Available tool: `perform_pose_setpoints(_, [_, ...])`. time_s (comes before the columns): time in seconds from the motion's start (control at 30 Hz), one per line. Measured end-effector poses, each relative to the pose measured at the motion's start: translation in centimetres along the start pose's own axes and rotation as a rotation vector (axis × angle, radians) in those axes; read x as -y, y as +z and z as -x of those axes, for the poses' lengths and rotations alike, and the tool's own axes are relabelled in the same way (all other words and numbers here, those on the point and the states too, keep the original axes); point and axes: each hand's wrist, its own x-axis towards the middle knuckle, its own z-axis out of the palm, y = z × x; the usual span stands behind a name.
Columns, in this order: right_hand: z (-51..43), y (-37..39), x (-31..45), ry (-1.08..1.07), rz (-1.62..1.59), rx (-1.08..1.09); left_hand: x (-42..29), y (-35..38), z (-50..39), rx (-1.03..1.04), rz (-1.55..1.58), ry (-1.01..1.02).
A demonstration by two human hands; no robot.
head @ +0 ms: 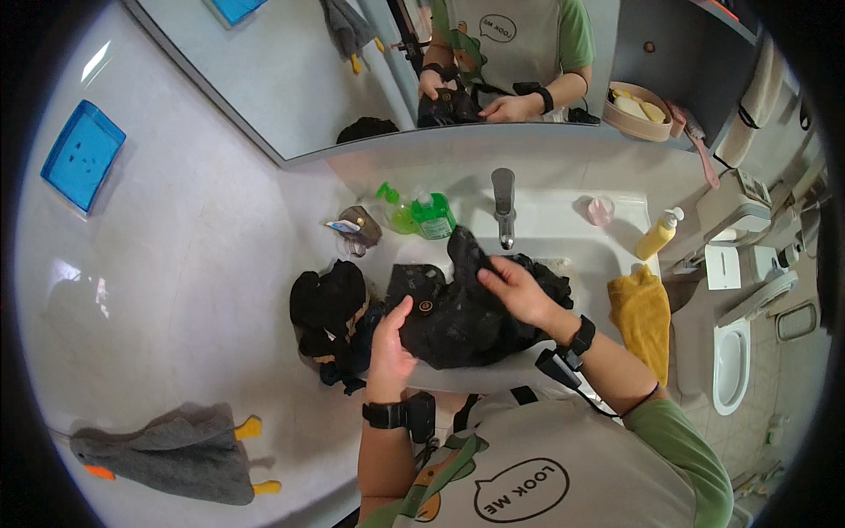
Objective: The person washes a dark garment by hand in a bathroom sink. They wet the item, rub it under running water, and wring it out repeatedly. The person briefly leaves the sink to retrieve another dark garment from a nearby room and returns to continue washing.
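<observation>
A wet black garment with a round button [462,323] lies bunched over the white washbasin [594,264]. My right hand [518,290] grips a raised fold of it, thumb on top, below the chrome faucet [504,204]. My left hand [394,346] is at the garment's left edge, thumb up beside the button; its fingers are partly hidden, so its hold is unclear. More dark clothing [330,310] is heaped at the basin's left side, close to my left hand.
Behind the basin's left part are green pump bottles [432,214] and a brown cup [360,226]. At right are a yellow pump bottle [660,232], a mustard cloth [639,323] and a toilet [731,366]. A mirror [297,86] overhangs the back; a grey towel [171,455] hangs left.
</observation>
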Motion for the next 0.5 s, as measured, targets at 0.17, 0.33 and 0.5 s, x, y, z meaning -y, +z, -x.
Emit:
perform_pose_setpoints(0.17, [2.6,1.4,-4.3,0.222,0.292,0.085,-2.6,2.2,1.7,0.0,-0.349,0.319])
perform_pose_setpoints(0.33, [-0.6,0.9,-4.7,0.135,-0.34,-0.165,-4.8,5.3,5.1,-0.122,-0.503,0.46])
perform_pose_setpoints(0.5, [-6.1,-0.4,-4.3,0.01,0.455,0.079,-6.9,6.7,7.3,0.095,-0.544,0.547])
